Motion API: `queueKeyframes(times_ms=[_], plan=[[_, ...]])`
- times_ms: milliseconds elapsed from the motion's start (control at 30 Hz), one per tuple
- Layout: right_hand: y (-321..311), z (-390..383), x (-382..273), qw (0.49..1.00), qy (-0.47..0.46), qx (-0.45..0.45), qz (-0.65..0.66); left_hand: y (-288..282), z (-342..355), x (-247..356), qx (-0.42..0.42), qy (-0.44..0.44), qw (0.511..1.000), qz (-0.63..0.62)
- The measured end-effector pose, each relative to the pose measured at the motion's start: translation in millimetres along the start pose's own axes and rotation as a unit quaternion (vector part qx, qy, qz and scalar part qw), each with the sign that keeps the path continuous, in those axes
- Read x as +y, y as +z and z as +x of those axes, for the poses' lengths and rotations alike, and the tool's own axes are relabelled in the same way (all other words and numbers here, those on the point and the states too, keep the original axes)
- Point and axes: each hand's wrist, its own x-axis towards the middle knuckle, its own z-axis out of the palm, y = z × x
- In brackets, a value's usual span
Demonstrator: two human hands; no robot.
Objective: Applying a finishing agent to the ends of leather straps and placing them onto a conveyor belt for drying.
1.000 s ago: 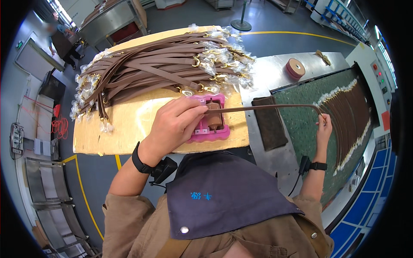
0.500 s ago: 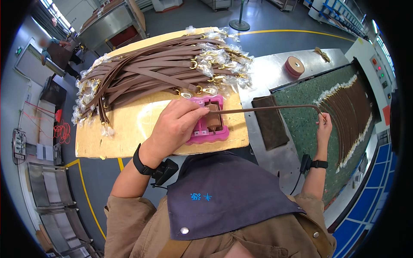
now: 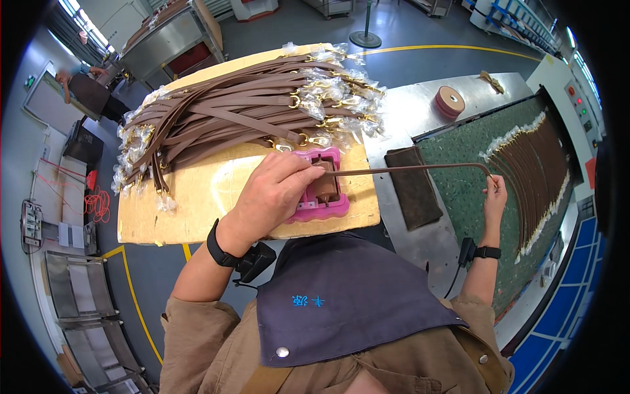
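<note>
My left hand (image 3: 275, 194) pinches a thin brown strap (image 3: 407, 168) over a pink tool (image 3: 331, 210) with a brown roller (image 3: 325, 187), which sits on a yellow board (image 3: 197, 217). My right hand (image 3: 493, 194) holds the strap farther right, where it bends down over a green belt (image 3: 446, 184). Behind the pink tool lies a pile of brown straps (image 3: 216, 111) with gold clasps in clear plastic wrap. A row of thin brown strips (image 3: 531, 184) with pale frayed ends lies on the belt, right of my right hand.
A red spool (image 3: 449, 102) and a small tan item (image 3: 492, 82) rest on the steel table (image 3: 400, 98). A dark folded pad (image 3: 413, 197) lies at the belt's left edge. A control panel (image 3: 577, 105) stands at right. A co-worker (image 3: 92, 95) stands back left, near metal carts.
My left hand has inched right along the pink tool with the strap, and my right hand stays pinched on it. The co-worker at back left has shifted posture, bending over with arms moved.
</note>
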Motion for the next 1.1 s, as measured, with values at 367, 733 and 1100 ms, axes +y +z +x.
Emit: queueKeyframes(times_ms=[367,733,1100], plan=[[2,0,2,1.000,0.007,0.001,-0.003,3,3,-5,0.003,0.008,1.000,-0.007],[-22,-2,32,0.999,0.045,0.012,-0.014,-1,2,-7,0.034,0.048,0.998,-0.023],[-112,-29,-15,0.994,-0.063,0.003,-0.094,-93,-13,5,-0.027,0.021,0.965,-0.261]])
